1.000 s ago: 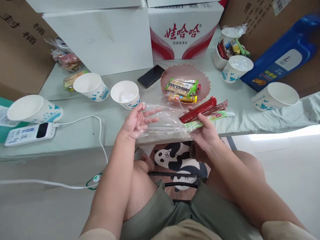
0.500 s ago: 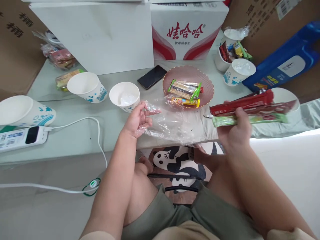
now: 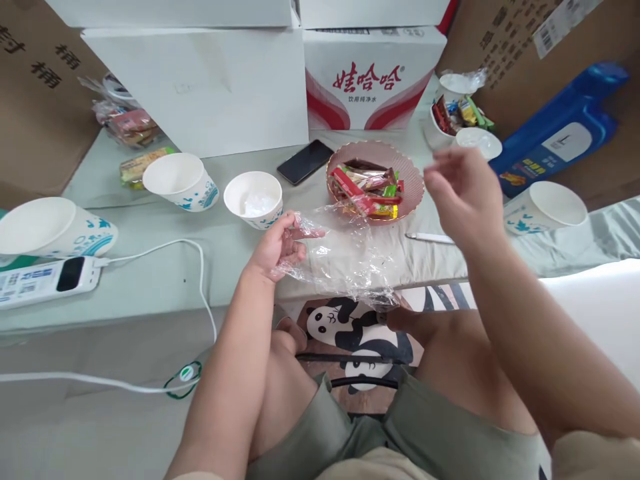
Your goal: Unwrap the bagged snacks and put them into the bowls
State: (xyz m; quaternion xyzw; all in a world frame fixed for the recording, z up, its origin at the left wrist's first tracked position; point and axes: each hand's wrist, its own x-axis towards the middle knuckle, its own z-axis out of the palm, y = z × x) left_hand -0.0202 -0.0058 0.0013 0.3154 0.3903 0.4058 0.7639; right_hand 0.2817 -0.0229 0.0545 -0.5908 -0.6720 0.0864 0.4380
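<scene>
Pale green worktop [image 3: 160, 283] crosses mid-frame. Left hand [image 3: 275, 252], centre: grip clasping a crumpled clear plastic bag [image 3: 340, 263]. Right hand [image 3: 465, 193], right of centre: blurred, grip looks released, nothing seen in it. Beyond, wrapped bars [image 3: 350, 189] heaped in pink bowl [image 3: 411, 187], upper centre-right. Technique, judged: pinch the bag lightly, clear of the bowl's rim.

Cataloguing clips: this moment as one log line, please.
left hand: holds clear bag; right hand: open, beside pink bowl; pink bowl: holds wrapped snacks

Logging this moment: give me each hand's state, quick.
Left hand: holding the clear plastic bag.
Right hand: open, nothing visible in it, near the pink bowl.
</scene>
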